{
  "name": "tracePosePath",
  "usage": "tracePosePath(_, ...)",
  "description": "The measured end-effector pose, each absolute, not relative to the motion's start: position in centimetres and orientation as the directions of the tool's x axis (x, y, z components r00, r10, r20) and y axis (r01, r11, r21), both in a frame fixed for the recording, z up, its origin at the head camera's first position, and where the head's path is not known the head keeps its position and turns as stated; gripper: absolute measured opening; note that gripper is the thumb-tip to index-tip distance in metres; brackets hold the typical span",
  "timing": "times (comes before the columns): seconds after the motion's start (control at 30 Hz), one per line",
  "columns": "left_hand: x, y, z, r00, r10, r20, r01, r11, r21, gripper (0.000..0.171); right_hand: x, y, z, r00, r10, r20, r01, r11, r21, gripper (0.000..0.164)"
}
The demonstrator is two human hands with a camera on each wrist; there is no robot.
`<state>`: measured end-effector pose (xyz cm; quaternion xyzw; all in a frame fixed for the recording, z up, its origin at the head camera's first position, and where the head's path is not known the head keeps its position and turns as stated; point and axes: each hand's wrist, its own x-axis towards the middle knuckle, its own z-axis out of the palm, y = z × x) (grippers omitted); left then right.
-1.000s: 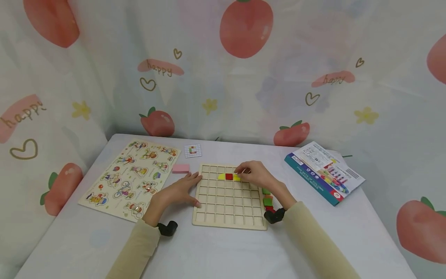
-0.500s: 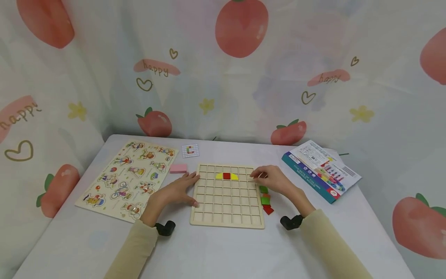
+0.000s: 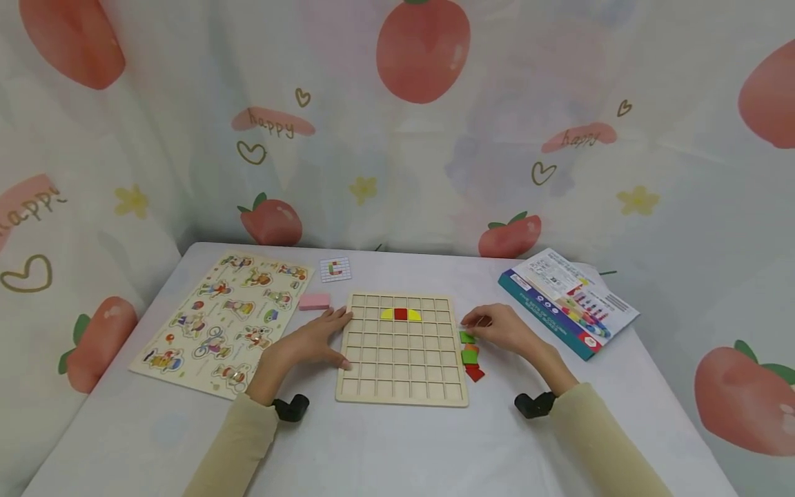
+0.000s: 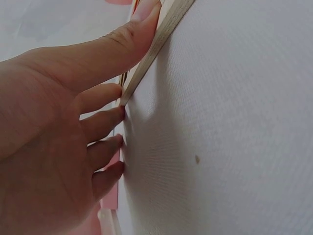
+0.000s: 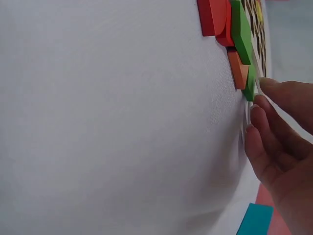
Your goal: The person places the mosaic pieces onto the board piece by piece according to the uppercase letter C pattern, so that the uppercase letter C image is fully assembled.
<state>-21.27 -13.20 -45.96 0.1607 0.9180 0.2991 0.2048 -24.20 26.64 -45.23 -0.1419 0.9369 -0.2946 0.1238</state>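
Note:
A wooden grid board (image 3: 404, 402) lies in the middle of the table in the head view. In its second row sit a red square tile (image 3: 400, 314) and a rounded yellow tile (image 3: 386, 315) at its left, with a matching yellow one (image 3: 415, 315) at its right. My left hand (image 3: 308, 343) rests at the board's left edge, thumb low and fingers spread higher. Beside the right edge, the fingertips of my right hand (image 3: 506, 329) are right at a green tile (image 5: 250, 83), thumb and forefinger slightly apart.
Below that green tile, red tiles (image 5: 211, 17), an orange tile (image 5: 237, 68) and another green tile (image 3: 470, 357) lie in a heap. A picture puzzle board (image 3: 248, 306), a pink block (image 3: 314, 301) and a pattern card (image 3: 335, 270) lie left. A box (image 3: 546, 314) lies at the right.
My right hand has left the yellow tile in the second row and moved right and toward me, to the green tile beside the board. The left hand stays at the board's edge.

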Motion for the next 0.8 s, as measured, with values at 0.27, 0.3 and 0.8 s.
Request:
tracePosePath(0.27, -21.23, -13.39, -45.76, -0.866, 0.416, -0.278, 0.173, 0.770, 0.615, 0.103, -24.14, 27.05, -45.53, -0.928, -0.327, -0.178, -0.160, 0.780, -0.604, 0.025)
tracePosePath(0.3, -21.23, -13.40, -45.78, -0.866, 0.417, -0.277, 0.173, 0.769, 0.616, 0.103, -24.12, 27.02, -45.57, -0.928, -0.324, -0.184, -0.150, 0.779, -0.609, 0.026)
tracePosePath(0.8, -21.28, -13.30, -46.32, -0.864, 0.429, -0.263, 0.191, 0.764, 0.616, 0.103, -23.86, 26.77, -45.87, -0.927, -0.322, -0.191, -0.136, 0.766, -0.628, 0.021)
